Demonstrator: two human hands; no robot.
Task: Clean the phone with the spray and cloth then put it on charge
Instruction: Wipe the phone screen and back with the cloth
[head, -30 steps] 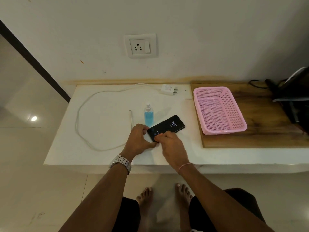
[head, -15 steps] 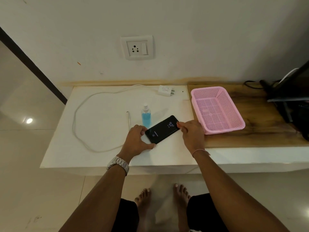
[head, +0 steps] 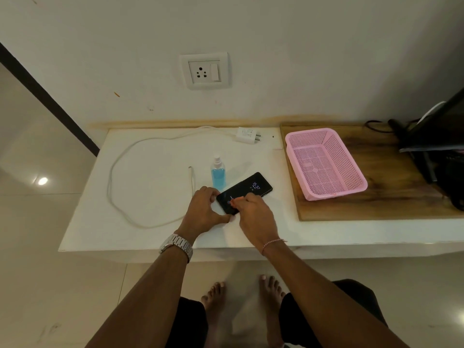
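- Nearest to the viewer, below the shelf edge, two bare feet (head: 241,295) stand on the pale floor tiles, and both forearms reach up to the white shelf (head: 150,222).
- On the shelf, the left hand (head: 203,212), with a metal wristwatch (head: 177,244) on its wrist, holds the near end of the phone (head: 247,189); its thumb and fingers curl around that corner.
- The right hand (head: 253,217), with a thin bracelet (head: 272,243), lies over the near part of the screen with the fingers bent down onto the glass. I see no cloth clearly under these fingers, so I cannot tell if they pinch one.
- The phone lies flat and diagonal on the shelf, its screen is lit and shows a clock.
- Just behind the phone stands the spray bottle (head: 218,173) with blue liquid, upright, and nobody touches it.
- To the left, the white charging cable (head: 120,172) makes a wide loop; its free end (head: 191,172) lies near the bottle and is not in the phone.
- Further back, the white charger plug (head: 247,135) lies on the shelf, and the wall socket (head: 204,70) above it holds nothing.
- At the right, a pink plastic basket (head: 326,164) rests on a wooden board (head: 391,187).
- My judgement: the task seems to be in the wiping step, and the whole charging part is not yet done.
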